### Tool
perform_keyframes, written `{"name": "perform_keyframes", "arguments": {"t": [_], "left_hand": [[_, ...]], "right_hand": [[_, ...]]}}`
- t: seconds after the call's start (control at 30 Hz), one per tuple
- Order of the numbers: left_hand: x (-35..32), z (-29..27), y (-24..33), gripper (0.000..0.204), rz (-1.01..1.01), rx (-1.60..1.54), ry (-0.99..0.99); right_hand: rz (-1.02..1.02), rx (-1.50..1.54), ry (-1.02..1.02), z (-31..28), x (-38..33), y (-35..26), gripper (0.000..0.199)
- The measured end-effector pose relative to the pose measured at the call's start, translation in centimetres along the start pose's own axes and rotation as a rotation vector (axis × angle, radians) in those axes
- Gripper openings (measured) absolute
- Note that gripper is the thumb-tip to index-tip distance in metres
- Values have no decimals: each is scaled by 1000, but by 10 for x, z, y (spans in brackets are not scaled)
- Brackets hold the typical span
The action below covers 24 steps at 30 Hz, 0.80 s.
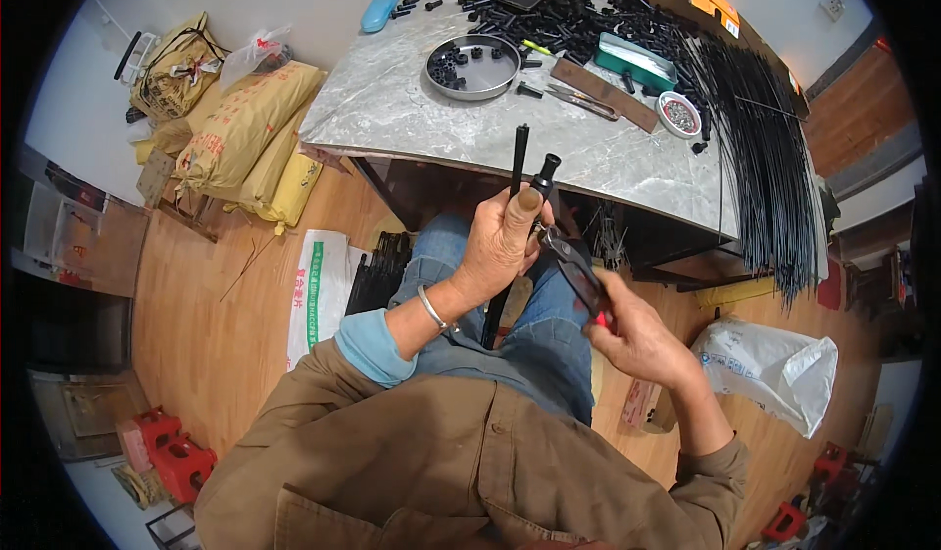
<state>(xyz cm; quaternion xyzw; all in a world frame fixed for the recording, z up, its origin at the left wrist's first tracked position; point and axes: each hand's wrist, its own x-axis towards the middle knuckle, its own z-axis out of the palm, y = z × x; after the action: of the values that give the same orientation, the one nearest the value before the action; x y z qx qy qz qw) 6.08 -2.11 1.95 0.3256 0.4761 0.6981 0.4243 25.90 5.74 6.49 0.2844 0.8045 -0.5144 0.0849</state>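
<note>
Looking from far, I see the right hand (642,334) nearest, its fingers closed around a black-and-red hand tool (580,280), metal end beside the left hand (505,236). The left fingers are pinching a black rod (520,153) and a flared black piece (548,172), their ends showing against the table's (392,114) near edge. Beyond, bare grey surface gives open room until the round tray (462,87). Thin black rods (769,177) overhang the right edge; black parts (480,1) crowd the far side.
</note>
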Motion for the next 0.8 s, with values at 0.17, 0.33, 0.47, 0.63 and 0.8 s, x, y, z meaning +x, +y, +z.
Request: {"name": "perform_keyframes", "arguments": {"t": [0.17,0.33,0.47,0.63,0.8], "left_hand": [[0,1,1,56,38,-8,-23],[-7,5,0,50,39,-6,-38],[-10,6,1,55,64,9,-39],[-11,-4,1,56,78,7,-97],[-13,-1,-1,56,75,3,-75]], "right_hand": [[-163,482,99,17,-13,17,10],[189,551,-359,-6,-20,11,14],[-434,-318,317,-8,-15,6,15],[56,807,-75,6,-22,8,19],[70,840,-475,-16,-17,14,27]]}}
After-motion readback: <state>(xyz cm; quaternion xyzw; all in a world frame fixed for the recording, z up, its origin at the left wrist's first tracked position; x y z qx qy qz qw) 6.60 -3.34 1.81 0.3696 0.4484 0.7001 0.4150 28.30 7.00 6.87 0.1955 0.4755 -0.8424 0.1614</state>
